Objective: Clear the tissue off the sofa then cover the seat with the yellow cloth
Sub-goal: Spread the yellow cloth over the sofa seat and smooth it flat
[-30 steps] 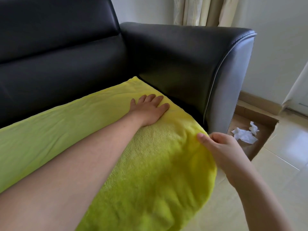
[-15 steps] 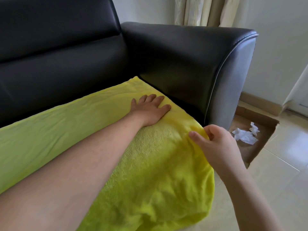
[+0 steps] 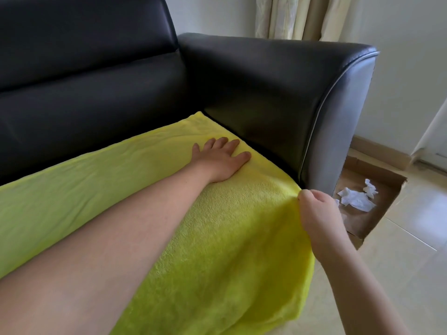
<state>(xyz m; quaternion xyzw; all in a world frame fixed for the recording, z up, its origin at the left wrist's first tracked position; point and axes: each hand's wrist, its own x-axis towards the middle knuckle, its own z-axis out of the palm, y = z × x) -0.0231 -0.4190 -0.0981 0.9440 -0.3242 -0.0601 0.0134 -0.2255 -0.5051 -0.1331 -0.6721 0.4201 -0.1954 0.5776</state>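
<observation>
Lying under the flat left hand [image 3: 221, 160], yellow cloth [image 3: 217, 238] meets pinching right hand [image 3: 316, 213].

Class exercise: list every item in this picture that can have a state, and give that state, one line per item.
yellow cloth: spread over the sofa seat, front edge hanging down.
left hand: flat, pressing the cloth.
right hand: pinching the cloth's edge by the armrest.
tissue: crumpled, lying in the cardboard box.
cardboard box: open, on the floor beside the sofa.
sofa: seat covered, back and armrest bare.
curtain: hanging behind the armrest.
</observation>
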